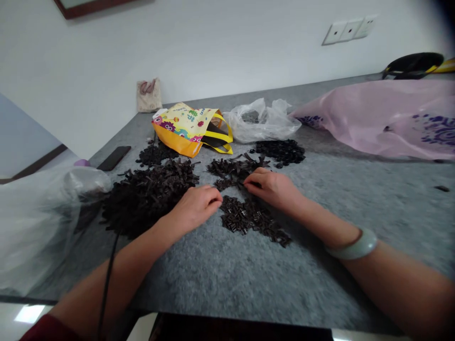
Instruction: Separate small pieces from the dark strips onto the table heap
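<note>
My left hand [195, 208] is closed, thumb against curled fingers, just left of a pile of small shiny dark pieces [236, 215]. Anything pinched there is too small to make out. My right hand [272, 187], a pale bangle [353, 246] on its wrist, pinches at the edge of a heap of dark strip-like pieces [231, 166]; its fingertips hide what they hold. Behind my left hand spreads a bigger mound of black strips [152, 194]. Small black round pieces [280, 150] lie beyond my right hand, and another small black pile [156, 154] sits at the back left.
A yellow printed bag [185, 128] and a white plastic bag [263, 123] stand behind the piles. A pink bag [384, 116] covers the back right. At left are a phone [114, 157] and clear plastic [39, 222]. A dark cord [108, 279] crosses my left forearm.
</note>
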Available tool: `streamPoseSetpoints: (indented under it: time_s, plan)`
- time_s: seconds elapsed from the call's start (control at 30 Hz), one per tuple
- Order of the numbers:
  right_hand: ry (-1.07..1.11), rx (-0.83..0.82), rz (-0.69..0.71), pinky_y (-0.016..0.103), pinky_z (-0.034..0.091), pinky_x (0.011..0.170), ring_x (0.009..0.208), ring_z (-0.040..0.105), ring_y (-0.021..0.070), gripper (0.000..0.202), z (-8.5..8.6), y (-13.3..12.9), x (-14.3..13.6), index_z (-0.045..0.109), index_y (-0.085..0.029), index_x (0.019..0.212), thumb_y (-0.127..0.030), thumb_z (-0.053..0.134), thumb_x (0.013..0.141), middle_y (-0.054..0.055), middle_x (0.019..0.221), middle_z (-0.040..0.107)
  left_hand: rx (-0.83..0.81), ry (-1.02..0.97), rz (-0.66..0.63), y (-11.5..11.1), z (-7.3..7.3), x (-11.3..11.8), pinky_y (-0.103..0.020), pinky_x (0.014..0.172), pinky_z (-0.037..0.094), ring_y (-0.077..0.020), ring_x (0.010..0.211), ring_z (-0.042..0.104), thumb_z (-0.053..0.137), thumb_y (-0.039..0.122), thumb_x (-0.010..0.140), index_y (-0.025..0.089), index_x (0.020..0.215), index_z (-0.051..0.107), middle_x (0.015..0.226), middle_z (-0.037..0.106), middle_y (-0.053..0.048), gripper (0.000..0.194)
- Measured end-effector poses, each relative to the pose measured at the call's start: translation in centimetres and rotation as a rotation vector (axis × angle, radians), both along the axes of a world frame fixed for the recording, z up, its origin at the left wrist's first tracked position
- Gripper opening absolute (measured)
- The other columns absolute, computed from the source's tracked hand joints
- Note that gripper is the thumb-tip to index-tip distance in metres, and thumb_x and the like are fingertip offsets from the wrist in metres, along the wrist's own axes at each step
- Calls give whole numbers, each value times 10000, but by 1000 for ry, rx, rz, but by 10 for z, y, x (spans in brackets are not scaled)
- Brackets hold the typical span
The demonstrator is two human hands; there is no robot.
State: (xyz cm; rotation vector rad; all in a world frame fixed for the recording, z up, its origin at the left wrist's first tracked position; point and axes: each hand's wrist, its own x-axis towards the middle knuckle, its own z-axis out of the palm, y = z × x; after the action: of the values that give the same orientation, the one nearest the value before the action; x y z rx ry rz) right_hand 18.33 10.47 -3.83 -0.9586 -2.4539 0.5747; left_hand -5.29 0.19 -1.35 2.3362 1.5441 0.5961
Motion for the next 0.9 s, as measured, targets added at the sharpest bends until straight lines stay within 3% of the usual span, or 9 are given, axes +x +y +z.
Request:
streamPoseSetpoints:
  time_s: [0.13, 0.23, 0.33, 0.47, 0.53, 0.63, 0.77, 0.9]
  plan:
    - [262, -222, 9, 367, 469, 775, 832, 633, 217, 169, -1, 1, 1, 746, -232, 838, -370, 650, 852, 65, 870, 708, -14, 6, -6, 2, -12, 6, -353, 816, 541, -194, 836, 670, 580, 113, 877, 198, 936, 716, 919, 702, -48, 171]
    - [423, -477, -49, 311, 433, 595, 642, 567, 156, 229, 4, -3, 0, 732, -220, 812, -447, 711, 795, 31, 738, 675, -10, 50, -18, 3, -15, 6, -366, 834, 545, -200, 855, 666, 585, 109, 882, 189, 966, 717, 953, 689, -63, 176]
    - [489, -681, -107, 256, 313, 444, 482, 420, 93, 261, 12, -9, -2, 701, -203, 806, -460, 734, 771, -14, 598, 579, -21, 53, -19, 3, -17, 5, -364, 839, 543, -209, 881, 667, 573, 101, 891, 178, 981, 714, 975, 675, -76, 185]
    - [542, -854, -106, 229, 340, 417, 517, 494, 86, 297, 17, -14, -3, 637, -202, 813, -454, 775, 739, 38, 814, 687, -29, 38, -28, 6, -21, 4, -356, 838, 536, -204, 878, 662, 548, 112, 906, 181, 944, 706, 946, 664, -65, 177]
    - [530, -910, -96, 224, 383, 430, 548, 540, 96, 310, 16, -16, -4, 620, -205, 812, -458, 781, 737, 39, 819, 678, -22, 7, -36, 9, -22, 3, -346, 835, 533, -193, 871, 654, 532, 117, 913, 189, 928, 693, 927, 661, -50, 177]
    - [479, -900, -63, 218, 413, 445, 561, 553, 99, 304, 14, -20, -6, 628, -201, 827, -464, 762, 758, 19, 765, 641, -22, -57, 3, 10, -20, 0, -337, 831, 531, -183, 857, 646, 533, 111, 901, 193, 888, 678, 897, 662, -34, 167]
    - [421, -740, -52, 217, 389, 418, 538, 528, 103, 315, 18, -22, -5, 671, -187, 866, -442, 784, 720, -9, 680, 591, -63, -35, -11, 7, -15, -4, -342, 853, 528, -192, 885, 649, 556, 94, 882, 184, 928, 693, 932, 668, -47, 170]
    - [618, -598, -157, 211, 350, 403, 479, 455, 83, 265, 33, -15, 9, 693, -201, 891, -419, 764, 759, -27, 618, 561, -86, -11, -56, 8, -19, -6, -339, 844, 531, -190, 886, 651, 597, 107, 873, 182, 978, 700, 975, 663, -57, 166]
